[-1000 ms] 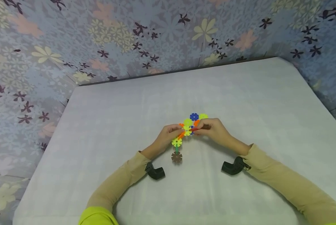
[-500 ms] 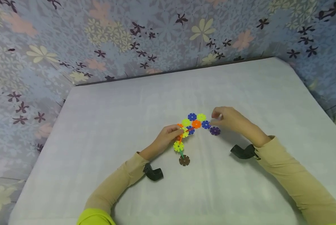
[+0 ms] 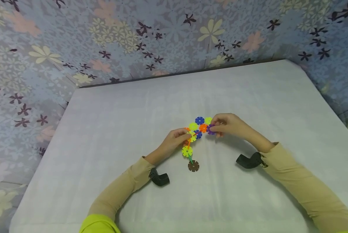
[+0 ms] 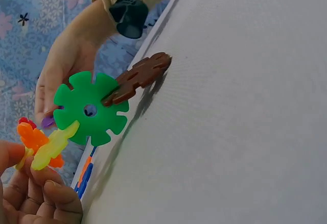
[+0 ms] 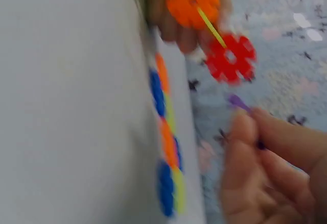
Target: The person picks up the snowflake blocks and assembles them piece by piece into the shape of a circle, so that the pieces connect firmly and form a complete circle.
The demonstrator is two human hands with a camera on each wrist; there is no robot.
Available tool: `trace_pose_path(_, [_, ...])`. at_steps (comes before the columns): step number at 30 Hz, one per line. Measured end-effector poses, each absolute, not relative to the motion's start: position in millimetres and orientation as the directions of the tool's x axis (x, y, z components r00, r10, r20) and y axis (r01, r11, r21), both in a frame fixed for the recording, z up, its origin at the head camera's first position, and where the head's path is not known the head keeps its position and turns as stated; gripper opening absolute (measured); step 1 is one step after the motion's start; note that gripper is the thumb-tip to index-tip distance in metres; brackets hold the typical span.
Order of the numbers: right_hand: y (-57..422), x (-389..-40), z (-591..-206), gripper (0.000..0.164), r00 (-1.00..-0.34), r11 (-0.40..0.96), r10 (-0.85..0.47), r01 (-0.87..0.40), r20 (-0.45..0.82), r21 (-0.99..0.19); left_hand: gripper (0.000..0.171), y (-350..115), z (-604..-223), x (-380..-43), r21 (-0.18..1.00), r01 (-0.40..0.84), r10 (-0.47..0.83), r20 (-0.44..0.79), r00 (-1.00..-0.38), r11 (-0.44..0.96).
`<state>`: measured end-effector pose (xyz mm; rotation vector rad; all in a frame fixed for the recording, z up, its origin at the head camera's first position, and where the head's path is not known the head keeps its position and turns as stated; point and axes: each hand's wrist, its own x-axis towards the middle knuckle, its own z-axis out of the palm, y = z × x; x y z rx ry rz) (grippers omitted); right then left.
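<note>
My left hand (image 3: 174,140) pinches a chain of slotted plastic flower discs just above the table. Joined in it are a yellow disc (image 3: 187,151), orange discs, a green disc (image 4: 76,104), a brown disc (image 4: 140,78) hanging at the near end, and a red disc (image 5: 231,58) at the end facing my right hand. Between thumb and fingertips my right hand (image 3: 230,125) holds a purple disc (image 3: 210,129), seen nearly edge-on in the right wrist view. A small gap separates it from the red disc there. That view is blurred.
Several loose discs lie on the white-covered table (image 3: 127,113) behind and below the chain, among them a blue disc (image 3: 199,120) and an orange disc (image 3: 203,128). Floral wall covering (image 3: 168,38) borders the table's back. A black device (image 3: 159,178) is strapped to each wrist.
My right hand left the chain, reached right to the loose discs, picked up the purple disc and brought it back left. My left hand stays almost still, with the chain's brown end swinging slightly right.
</note>
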<state>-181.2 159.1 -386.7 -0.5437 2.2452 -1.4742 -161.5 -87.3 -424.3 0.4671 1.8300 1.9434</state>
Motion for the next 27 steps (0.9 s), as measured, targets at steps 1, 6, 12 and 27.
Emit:
trace_pose_path(1, [156, -180, -388, 0.017, -0.848, 0.309, -0.524, -0.1, -0.082, -0.946, 0.013, -87, -424, -161, 0.997, -0.073, 0.526, -0.043, -0.849, -0.036])
trace_pose_path(6, [148, -177, -396, 0.018, -0.844, 0.178, -0.536, -0.08, -0.029, -0.981, 0.014, -88, -427, -161, 0.999, -0.043, 0.532, -0.024, -0.846, -0.023])
trace_pose_path(12, [147, -179, -407, 0.015, -0.841, 0.11, -0.541, -0.101, 0.026, -0.989, 0.019, -89, -424, -163, 0.999, -0.024, 0.538, -0.04, -0.842, 0.036])
trace_pose_path(27, [139, -175, -426, 0.013, -0.848, -0.054, -0.523, -0.074, 0.091, -0.996, 0.02, -90, -423, -164, 0.993, 0.045, 0.546, -0.024, -0.837, 0.112])
